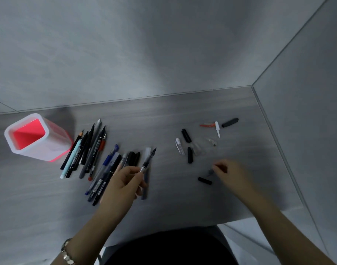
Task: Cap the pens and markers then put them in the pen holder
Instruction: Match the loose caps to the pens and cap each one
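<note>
pen in the left hand, caps waiting on the right

the left hand is gripping an uncapped pen between thumb and curled fingers, holding it tilted above the table with its dark tip pointing up and away from the person. the right hand is reaching over the loose caps, its fingertips hovering at a small dark blurred thing; motion blur is hiding whether the fingers are pinching it or only nearing it, so i cannot tell. a black cap is lying just beside that hand. further back, two more black caps, a white clip cap, a red cap, another white cap and a longer dark cap are sitting scattered. the other pens and markers are lying in a loose fan to the left, running toward the pen holder, which is standing at the far left with its pink inside showing. a bracelet is circling the left wrist.
</note>
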Tool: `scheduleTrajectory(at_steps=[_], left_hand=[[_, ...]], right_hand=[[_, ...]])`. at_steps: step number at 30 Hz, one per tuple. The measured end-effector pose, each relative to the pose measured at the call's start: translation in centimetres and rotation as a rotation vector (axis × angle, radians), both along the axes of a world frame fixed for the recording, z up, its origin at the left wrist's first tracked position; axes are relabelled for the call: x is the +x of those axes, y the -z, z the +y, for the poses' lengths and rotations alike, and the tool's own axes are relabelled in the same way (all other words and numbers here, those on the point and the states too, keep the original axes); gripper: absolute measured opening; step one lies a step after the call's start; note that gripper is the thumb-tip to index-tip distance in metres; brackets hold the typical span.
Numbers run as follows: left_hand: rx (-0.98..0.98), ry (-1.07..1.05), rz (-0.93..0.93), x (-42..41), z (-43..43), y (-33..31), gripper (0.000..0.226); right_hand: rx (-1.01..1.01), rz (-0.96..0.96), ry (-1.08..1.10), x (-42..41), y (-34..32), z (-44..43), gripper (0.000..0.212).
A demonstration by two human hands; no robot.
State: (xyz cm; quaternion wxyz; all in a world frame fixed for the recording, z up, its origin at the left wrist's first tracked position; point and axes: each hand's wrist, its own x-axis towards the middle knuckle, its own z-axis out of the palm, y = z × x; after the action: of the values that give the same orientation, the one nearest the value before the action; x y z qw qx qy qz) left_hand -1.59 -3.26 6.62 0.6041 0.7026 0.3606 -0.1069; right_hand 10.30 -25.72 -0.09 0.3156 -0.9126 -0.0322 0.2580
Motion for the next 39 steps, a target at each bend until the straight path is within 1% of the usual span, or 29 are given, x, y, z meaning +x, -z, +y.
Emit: scheduleTrajectory(at_steps=[6,10,14,21,25,30,35,39], left_hand=[[0.005,0.013,-0.005,-0.4,-0.2,0.1,0.016],[-0.018,0.026,-0.016,0.0,-0.4,0.0,0.018],[-0.011,0.056,-0.035,0.8,-0.6,0.0,0.016],[0.035,0.1,-0.075,2.3,-1.2,-0.3,0.014],[0.033,0.082,-0.076,3.1,-1.7,-0.5,0.017],[0.046,0.078,-0.069,3.8,-2.0,-0.3,0.017],[0.058,0.051,-0.069,3.9,-1.8,-0.2,0.017],[0.077,0.057,-0.05,3.4,-1.0,-0.1,0.013]], right_hand=[[0.036,0.03,0.103,-0.4,1.3,-0.5,0.018],[0.033,-0.015,0.097,0.1,1.6,-0.5,0.016],[0.021,-0.007,0.078,1.3,2.0,-0.5,0.02],[0.019,-0.13,0.084,5.9,0.5,0.2,0.02],[-0.03,-0.202,0.128,8.5,0.2,0.2,0.022],[-0.083,-0.218,0.171,10.4,0.9,1.4,0.033],[-0.108,-0.223,0.144,10.7,1.8,2.5,0.025],[-0.104,-0.222,0.137,10.5,2.3,2.1,0.026]])
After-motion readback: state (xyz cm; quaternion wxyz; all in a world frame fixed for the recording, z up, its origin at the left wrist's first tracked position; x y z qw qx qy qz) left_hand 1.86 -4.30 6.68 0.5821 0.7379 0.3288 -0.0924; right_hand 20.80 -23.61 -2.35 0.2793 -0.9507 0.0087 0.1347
